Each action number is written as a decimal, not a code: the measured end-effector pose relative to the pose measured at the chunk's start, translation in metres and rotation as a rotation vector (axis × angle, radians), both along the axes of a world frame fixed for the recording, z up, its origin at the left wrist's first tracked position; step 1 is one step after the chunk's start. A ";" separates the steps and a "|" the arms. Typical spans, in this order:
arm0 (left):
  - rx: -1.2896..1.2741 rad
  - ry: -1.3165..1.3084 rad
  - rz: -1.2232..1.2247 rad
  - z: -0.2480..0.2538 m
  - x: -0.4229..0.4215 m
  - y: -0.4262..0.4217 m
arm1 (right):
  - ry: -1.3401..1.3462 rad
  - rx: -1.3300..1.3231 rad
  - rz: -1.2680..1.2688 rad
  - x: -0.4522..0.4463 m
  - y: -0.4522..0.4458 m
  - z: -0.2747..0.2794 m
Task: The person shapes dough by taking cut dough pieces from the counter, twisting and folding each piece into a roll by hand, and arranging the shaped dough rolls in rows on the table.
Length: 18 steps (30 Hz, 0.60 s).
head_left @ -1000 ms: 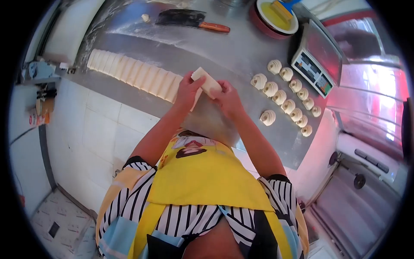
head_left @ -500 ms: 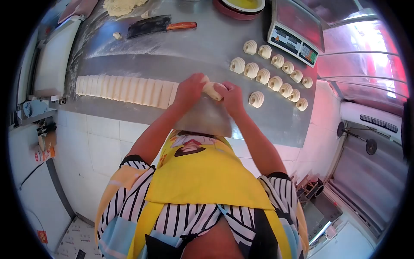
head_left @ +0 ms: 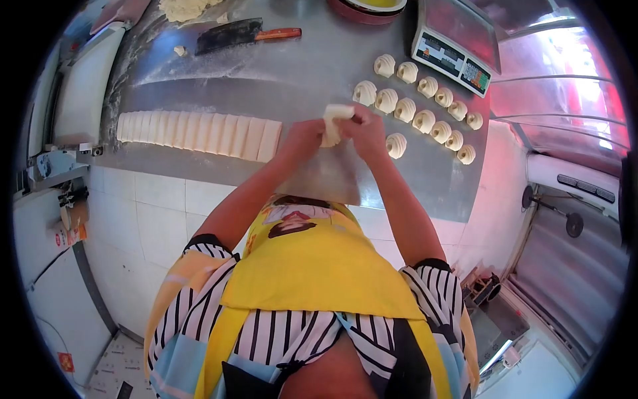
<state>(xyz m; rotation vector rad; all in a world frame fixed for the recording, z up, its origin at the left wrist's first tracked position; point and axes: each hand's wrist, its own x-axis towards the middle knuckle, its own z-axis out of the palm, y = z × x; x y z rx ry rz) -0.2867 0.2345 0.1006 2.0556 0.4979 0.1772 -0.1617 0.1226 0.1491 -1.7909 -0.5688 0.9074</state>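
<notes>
Fingers (head_left: 361, 118) pinch dough (head_left: 332, 130) over flour-dusted metal table (head_left: 312, 74), white tiles (head_left: 161, 198) below

Room runs between dough slices (head_left: 199, 133) and cleaver (head_left: 230, 36), but coiled rolls (head_left: 423, 121) block the right.

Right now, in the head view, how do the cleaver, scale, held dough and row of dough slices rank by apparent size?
1. Scale and row of dough slices: too alike to rank
2. Cleaver
3. Held dough, partly covered
</notes>
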 end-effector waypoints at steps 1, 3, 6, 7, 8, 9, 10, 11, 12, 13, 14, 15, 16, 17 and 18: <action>0.052 -0.069 -0.022 -0.005 -0.003 -0.005 | 0.149 0.017 -0.085 0.003 0.003 -0.007; 0.160 -0.207 -0.064 -0.018 -0.006 -0.011 | 0.445 0.053 -0.254 0.004 0.005 -0.029; -0.003 -0.232 0.028 -0.013 -0.010 -0.021 | 0.896 0.131 -0.312 -0.007 -0.004 -0.049; -0.062 -0.237 0.064 -0.018 -0.010 -0.023 | 0.897 0.088 -0.295 -0.008 -0.007 -0.053; -0.119 -0.244 0.101 -0.026 -0.009 -0.023 | 0.898 0.048 -0.277 -0.007 -0.009 -0.057; -0.174 -0.250 0.137 -0.026 -0.008 -0.022 | 0.898 0.010 -0.259 -0.007 -0.009 -0.057; -0.213 -0.264 0.177 -0.025 -0.007 -0.023 | 0.859 -0.026 -0.279 -0.008 -0.009 -0.058; -0.252 -0.280 0.218 -0.025 -0.004 -0.026 | 0.818 -0.063 -0.300 -0.009 -0.010 -0.057; -0.293 -0.295 0.259 -0.023 -0.001 -0.028 | 0.777 -0.100 -0.320 -0.010 -0.011 -0.056; -0.338 -0.198 0.197 -0.023 -0.001 -0.026 | 0.718 -0.133 -0.253 -0.011 -0.014 -0.053; -0.381 -0.100 0.134 -0.025 -0.002 -0.020 | 0.660 -0.165 -0.186 -0.011 -0.018 -0.049; -0.422 -0.004 0.071 -0.026 -0.002 -0.015 | 0.599 -0.195 -0.118 -0.009 -0.020 -0.047; -0.418 0.015 0.049 -0.026 -0.001 -0.015 | 0.606 -0.237 -0.114 -0.007 -0.023 -0.050; -0.413 0.032 0.027 -0.027 0.000 -0.014 | 0.611 -0.278 -0.109 -0.004 -0.025 -0.057; -0.408 0.050 0.005 -0.028 0.001 -0.014 | 0.617 -0.319 -0.105 -0.003 -0.028 -0.063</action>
